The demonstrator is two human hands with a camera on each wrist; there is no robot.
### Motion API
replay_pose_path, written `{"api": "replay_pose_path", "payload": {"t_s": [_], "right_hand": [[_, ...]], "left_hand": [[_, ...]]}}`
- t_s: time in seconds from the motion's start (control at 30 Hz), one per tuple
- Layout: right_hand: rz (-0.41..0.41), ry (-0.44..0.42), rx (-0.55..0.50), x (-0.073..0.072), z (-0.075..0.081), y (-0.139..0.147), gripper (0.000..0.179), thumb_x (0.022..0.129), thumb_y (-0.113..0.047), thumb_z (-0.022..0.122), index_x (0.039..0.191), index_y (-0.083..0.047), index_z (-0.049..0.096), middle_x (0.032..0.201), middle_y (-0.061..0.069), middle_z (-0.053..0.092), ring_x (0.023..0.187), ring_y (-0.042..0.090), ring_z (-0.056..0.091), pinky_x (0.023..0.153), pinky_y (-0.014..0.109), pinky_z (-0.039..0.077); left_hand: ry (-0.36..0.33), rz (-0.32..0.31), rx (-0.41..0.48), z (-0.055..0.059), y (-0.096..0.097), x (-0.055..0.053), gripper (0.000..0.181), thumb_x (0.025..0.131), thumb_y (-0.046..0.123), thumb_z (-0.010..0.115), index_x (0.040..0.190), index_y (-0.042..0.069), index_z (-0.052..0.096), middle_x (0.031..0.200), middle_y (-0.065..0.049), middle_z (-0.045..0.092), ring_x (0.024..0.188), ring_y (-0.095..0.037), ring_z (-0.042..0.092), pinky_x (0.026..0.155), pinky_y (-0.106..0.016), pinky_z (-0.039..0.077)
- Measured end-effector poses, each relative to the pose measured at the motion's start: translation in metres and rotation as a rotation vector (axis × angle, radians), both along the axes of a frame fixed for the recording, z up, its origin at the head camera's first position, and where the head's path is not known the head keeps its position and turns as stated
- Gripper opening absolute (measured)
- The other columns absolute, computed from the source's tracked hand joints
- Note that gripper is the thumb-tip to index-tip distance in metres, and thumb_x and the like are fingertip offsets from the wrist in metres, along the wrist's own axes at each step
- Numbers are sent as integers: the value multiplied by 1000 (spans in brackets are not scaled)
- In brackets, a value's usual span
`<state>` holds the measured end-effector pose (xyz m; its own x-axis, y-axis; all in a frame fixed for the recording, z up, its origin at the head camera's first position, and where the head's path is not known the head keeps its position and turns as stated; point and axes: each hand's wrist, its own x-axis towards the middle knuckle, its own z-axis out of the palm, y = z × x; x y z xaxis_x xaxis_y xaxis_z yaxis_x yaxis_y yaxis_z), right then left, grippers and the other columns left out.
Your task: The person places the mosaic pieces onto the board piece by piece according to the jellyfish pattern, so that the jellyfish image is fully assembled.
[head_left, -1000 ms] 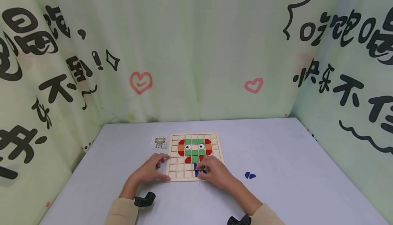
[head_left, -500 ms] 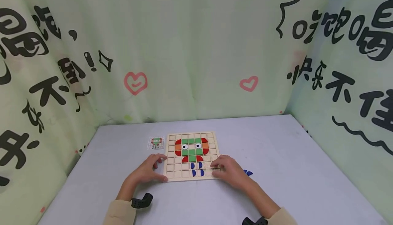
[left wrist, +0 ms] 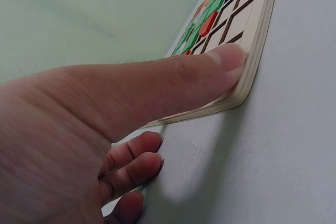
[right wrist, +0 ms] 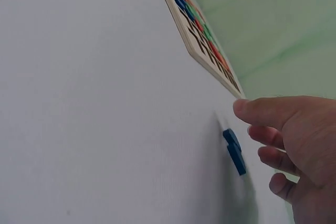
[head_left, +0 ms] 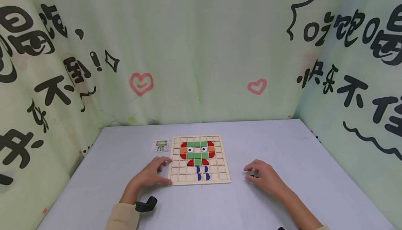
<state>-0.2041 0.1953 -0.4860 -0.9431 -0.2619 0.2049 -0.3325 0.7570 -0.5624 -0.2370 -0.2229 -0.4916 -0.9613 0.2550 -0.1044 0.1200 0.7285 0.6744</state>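
Note:
A wooden grid board [head_left: 220, 170] lies on the table, bearing a figure of green, red, orange and blue pieces with two eyes. My left hand [head_left: 151, 172] rests at its left edge, the straight thumb pressing the near corner and the forefinger touching farther up. In the left wrist view the other fingers of this hand [left wrist: 131, 153] hang loosely bent beside the board. To the right of the board, my right hand [head_left: 267, 178] hovers over two loose blue pieces [right wrist: 234, 151]. Its thumb and fingertips are apart, holding nothing. In the head view this hand mostly hides those pieces.
A small picture card [head_left: 161, 145] showing a similar figure on a grid lies left of the board's top corner. The white table [head_left: 201, 209] is enclosed by pale green curtains [head_left: 201, 66] with black lettering and pink hearts.
My right hand has moved right, off the board's blue pieces and over to the loose blue ones. The left hand keeps its place at the board's edge.

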Motion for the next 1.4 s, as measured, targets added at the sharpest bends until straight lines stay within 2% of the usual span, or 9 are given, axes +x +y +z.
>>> {"api": "replay_pose_path", "payload": {"t_s": [0.23, 0.47, 0.83, 1.13, 1.4], "right_hand": [[19, -8, -35, 6, -5, 20, 23, 77, -15, 80, 98, -18, 72, 94, -8, 66, 74, 5, 50, 64, 19, 43], [35, -3, -40, 5, -11, 19, 23, 78, -11, 79, 99, -17, 72, 91, -7, 63, 75, 3, 50, 64, 19, 44], [-21, -6, -38, -5, -16, -2, 15, 79, -8, 77, 90, -17, 73, 83, -8, 60, 72, 3, 50, 63, 18, 45], [-48, -4, -39, -18, -15, -33, 12, 79, -6, 77, 86, -14, 72, 77, -7, 57, 70, 4, 48, 61, 17, 44], [-89, -51, -15, -25, -14, -53, 10, 80, -15, 78, 85, -14, 70, 72, -7, 55, 66, 7, 45, 57, 18, 39]], "left_hand": [[-13, 10, -6, -1, 0, 0, 75, 62, 27, 91, 128, 20, 56, 108, 0, 51, 93, -16, 44, 74, -29, 40], [1, 1, -5, -1, -3, 0, 76, 62, 28, 91, 128, 20, 56, 108, 0, 50, 92, -16, 44, 74, -29, 40], [14, -44, 13, -3, 0, -4, 75, 63, 29, 91, 128, 19, 55, 109, -1, 51, 92, -16, 43, 75, -29, 40], [6, -18, -3, -1, 3, -4, 75, 62, 27, 91, 128, 19, 56, 108, 0, 51, 93, -16, 44, 75, -29, 41], [-5, 4, -19, -2, 0, -2, 75, 62, 29, 91, 128, 22, 55, 109, 0, 51, 94, -16, 45, 75, -29, 41]]}}
